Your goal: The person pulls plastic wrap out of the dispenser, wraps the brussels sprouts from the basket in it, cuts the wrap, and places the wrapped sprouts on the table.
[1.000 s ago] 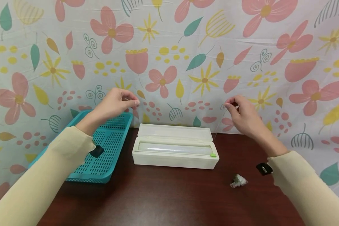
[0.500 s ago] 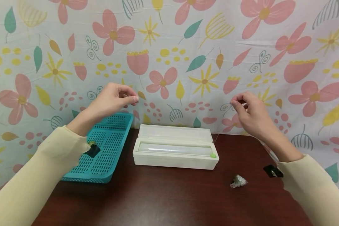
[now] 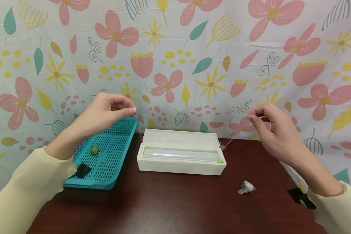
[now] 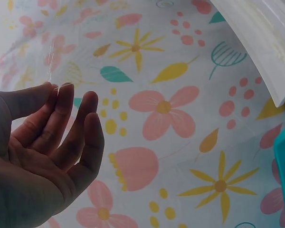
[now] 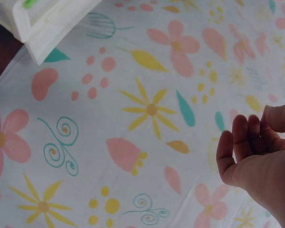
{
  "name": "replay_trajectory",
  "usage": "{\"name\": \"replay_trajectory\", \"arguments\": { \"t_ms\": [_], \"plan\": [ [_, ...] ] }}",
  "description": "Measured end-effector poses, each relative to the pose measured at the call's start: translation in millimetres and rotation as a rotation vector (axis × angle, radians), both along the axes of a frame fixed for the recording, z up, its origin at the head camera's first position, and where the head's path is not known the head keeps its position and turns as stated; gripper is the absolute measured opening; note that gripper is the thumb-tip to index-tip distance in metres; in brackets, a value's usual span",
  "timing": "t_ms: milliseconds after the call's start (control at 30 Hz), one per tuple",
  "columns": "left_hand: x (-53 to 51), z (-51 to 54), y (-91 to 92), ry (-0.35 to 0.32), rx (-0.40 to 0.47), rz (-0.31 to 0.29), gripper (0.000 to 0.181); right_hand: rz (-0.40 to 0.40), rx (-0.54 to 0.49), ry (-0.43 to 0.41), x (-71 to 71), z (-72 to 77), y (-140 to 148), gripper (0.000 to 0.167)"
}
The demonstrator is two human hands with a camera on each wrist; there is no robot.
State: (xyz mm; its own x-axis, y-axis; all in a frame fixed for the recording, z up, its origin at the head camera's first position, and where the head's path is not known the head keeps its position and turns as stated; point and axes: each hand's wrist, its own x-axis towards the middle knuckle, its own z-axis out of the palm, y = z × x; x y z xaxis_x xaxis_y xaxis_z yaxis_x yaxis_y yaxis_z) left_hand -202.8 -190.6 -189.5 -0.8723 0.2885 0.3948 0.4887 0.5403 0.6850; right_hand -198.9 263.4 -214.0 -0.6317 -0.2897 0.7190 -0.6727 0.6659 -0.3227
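Left hand (image 3: pixel 106 112) and right hand (image 3: pixel 278 135) pinch nearly closed, apparently on clear cling film (image 4: pixel 50 61) running down to the white film dispenser (image 3: pixel 181 166) near the worktop's (image 3: pixel 175 204) back edge; pulling-out step, likely; next calls for even tension.

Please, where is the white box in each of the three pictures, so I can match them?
Head: the white box stands open on the dark table, just below the centre.
Left wrist: part of the white box, in the upper right corner.
Right wrist: part of the white box, in the upper left corner.
Shared landmark: the flowered cloth.
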Motion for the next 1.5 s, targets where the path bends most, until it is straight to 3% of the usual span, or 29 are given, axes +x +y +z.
{"name": "replay_trajectory", "arguments": {
  "t_ms": [133,333,533,667,767,1000,1067,1100,1233,1433,1500],
  "plan": [
    [18.2,-6.3,-3.6,0.016,-0.007,0.007,0.018,0.023,0.019,0.013,21.4,-6.0,-0.2,0.007],
    [46.8,-21.1,-7.4,0.052,-0.039,-0.018,0.007,0.077,0.013,0.005,54.6,-21.3,2.0,0.026],
    [79.4,-40.2,-10.4,0.093,-0.098,-0.067,0.012,0.204,-0.003,-0.014,85.2,-50.5,7.4,0.025],
    [99.6,-58.0,-12.5,0.129,-0.120,-0.117,0.021,0.239,0.044,-0.003,101.0,-73.1,13.3,0.023],
    [108.9,-73.9,-14.0,0.165,-0.114,-0.186,0.025,0.239,0.078,-0.019,109.0,-91.2,18.6,0.023],
    [107.9,-119.1,-17.6,0.182,-0.032,-0.518,0.030,0.318,0.127,-0.087,114.9,-137.8,33.0,0.055],
    [106.3,-130.0,-18.6,0.166,-0.054,-0.569,0.026,0.325,0.106,-0.116,116.9,-153.9,34.6,0.059],
    [105.2,-135.1,-18.7,0.168,-0.068,-0.589,0.025,0.313,0.090,-0.126,118.3,-162.0,34.1,0.062],
    [101.8,-152.3,-17.5,0.072,-0.115,-0.620,0.016,0.245,0.065,-0.151,121.2,-189.7,31.1,0.062],
    [94.6,-175.7,-13.1,-0.087,-0.201,-0.641,0.013,0.367,0.159,-0.144,102.2,-221.8,40.7,0.056],
    [92.6,-183.4,-11.9,-0.066,-0.248,-0.631,0.014,0.394,0.177,-0.189,97.2,-230.4,42.2,0.051]
  ]
}}
